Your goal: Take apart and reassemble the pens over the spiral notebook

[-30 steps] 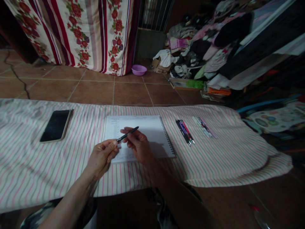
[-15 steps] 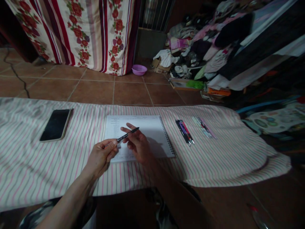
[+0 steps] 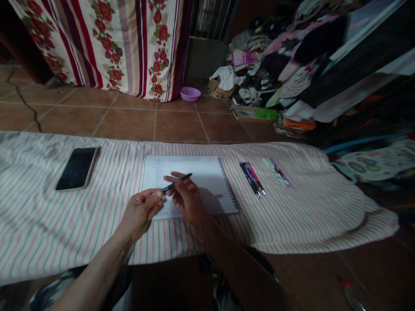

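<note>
My left hand [image 3: 144, 209] is closed, with thumb and fingers pinching a dark pen [image 3: 168, 187] near its lower left end. The pen slants up to the right above the notebook. My right hand [image 3: 188, 199] is beside it with fingers apart, some stretched to the left; the pen passes across these fingers and the thumb is close to it. Whether the thumb presses on the pen is hard to see. Beneath both hands lies an open spiral notebook [image 3: 207, 166], its coil on the right side and a printed grid along its left.
The striped cloth [image 3: 292, 224] covers the low surface. A phone [image 3: 77, 168] lies on the left. Right of the notebook are a bunch of dark and red pens [image 3: 252, 179] and some pale pens [image 3: 278, 172]. Beyond, a purple basin [image 3: 190, 94] stands on the tiles.
The pen's tip has swung slightly right, and the stretched fingers of my right hand have lowered a little. My left hand keeps its pinch on the pen.
</note>
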